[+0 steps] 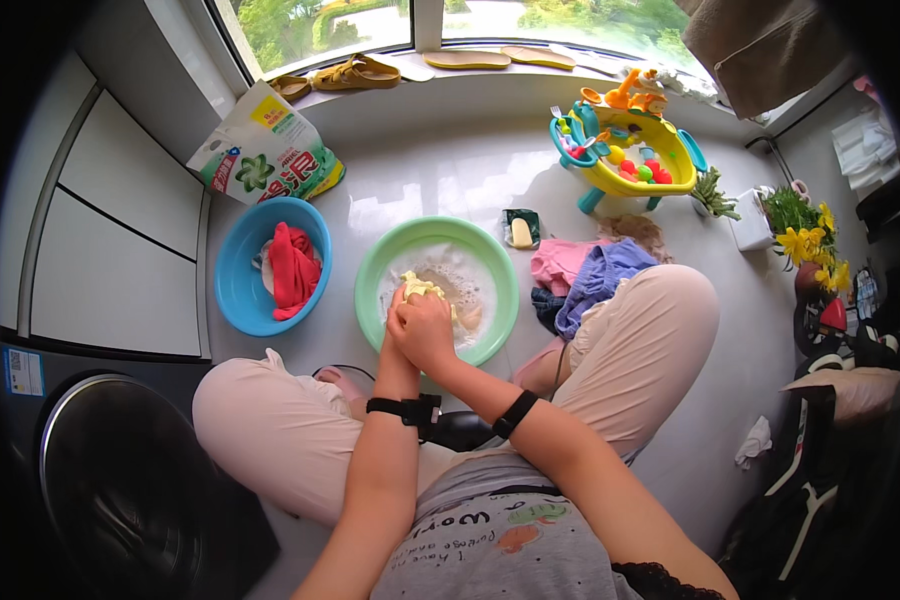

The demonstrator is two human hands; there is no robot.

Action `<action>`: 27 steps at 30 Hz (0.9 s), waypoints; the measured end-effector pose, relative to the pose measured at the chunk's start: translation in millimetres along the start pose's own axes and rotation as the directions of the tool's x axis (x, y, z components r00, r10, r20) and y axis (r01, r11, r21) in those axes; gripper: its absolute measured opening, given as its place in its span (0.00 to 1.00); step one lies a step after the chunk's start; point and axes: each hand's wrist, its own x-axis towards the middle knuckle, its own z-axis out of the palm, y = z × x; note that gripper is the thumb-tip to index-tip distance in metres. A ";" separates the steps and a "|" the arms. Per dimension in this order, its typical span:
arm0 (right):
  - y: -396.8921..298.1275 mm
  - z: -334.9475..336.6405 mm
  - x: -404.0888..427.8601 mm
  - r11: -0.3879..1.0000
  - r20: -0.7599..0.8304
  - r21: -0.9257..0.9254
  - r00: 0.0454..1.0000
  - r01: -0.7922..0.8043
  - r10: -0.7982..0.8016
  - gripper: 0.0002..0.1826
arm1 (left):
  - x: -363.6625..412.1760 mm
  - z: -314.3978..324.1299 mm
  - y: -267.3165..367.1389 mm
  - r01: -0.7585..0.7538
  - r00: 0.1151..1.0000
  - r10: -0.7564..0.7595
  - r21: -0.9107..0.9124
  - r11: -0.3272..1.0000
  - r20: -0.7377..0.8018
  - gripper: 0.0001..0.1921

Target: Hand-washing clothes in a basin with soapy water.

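Note:
A pale green plastic basin (500, 259) of sudsy water (457, 259) stands on the floor between my knees. Over it, my left hand (396, 319) and my right hand (429, 322) are pressed together around a bunched yellow cloth (420, 283). Part of the cloth bulges out beyond my fingers. The right hand lies on top and hides much of the left. To the left, a blue basin (232, 296) holds a red garment (294, 270) and some pale cloth. On the right lie a pink garment (562, 262) and a blue-purple garment (607, 274).
A bar of soap (521, 234) lies on its dark wrapper beside the green basin. An Ariel detergent bag (259, 161) stands behind the blue basin. At back right is a yellow toy water table (611, 176). A front-loading washing machine (120, 480) borders the left, yellow flowers (802, 244) the right.

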 end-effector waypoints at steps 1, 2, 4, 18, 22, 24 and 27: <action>12.6 3.2 2.2 1.000 -0.004 -0.006 1.000 -0.004 0.004 0.16 | 2.0 3.6 -4.0 0.019 1.000 -0.019 0.004 1.000 -0.023 0.14; 33.1 7.6 9.6 0.981 0.039 0.005 0.981 -0.192 0.192 0.16 | 5.6 8.4 -8.5 0.033 0.998 -0.032 0.011 0.999 -0.061 0.14; 55.1 6.2 27.9 0.846 0.136 0.062 0.844 -0.530 0.519 0.17 | 2.4 10.7 -12.1 0.037 0.983 -0.036 0.001 0.999 -0.181 0.14; 65.5 24.2 16.8 0.799 0.126 0.101 0.804 -0.593 0.580 0.15 | -2.2 23.2 -9.4 -0.027 0.952 0.028 0.006 1.000 -0.306 0.12; 111.8 15.1 21.0 0.110 0.566 0.535 0.452 -0.838 0.690 0.17 | -10.7 65.5 -13.4 -0.033 0.942 0.046 0.046 0.998 -0.332 0.15; 88.2 23.5 10.9 0.458 0.447 0.425 0.622 -0.780 0.643 0.16 | -2.3 39.6 -3.6 -0.070 0.963 0.067 -0.003 0.998 -0.260 0.15; 15.0 11.1 -12.1 0.962 0.195 -0.082 0.943 -0.260 0.271 0.16 | 4.3 -8.4 0.6 -0.025 0.999 0.027 0.030 0.999 -0.046 0.13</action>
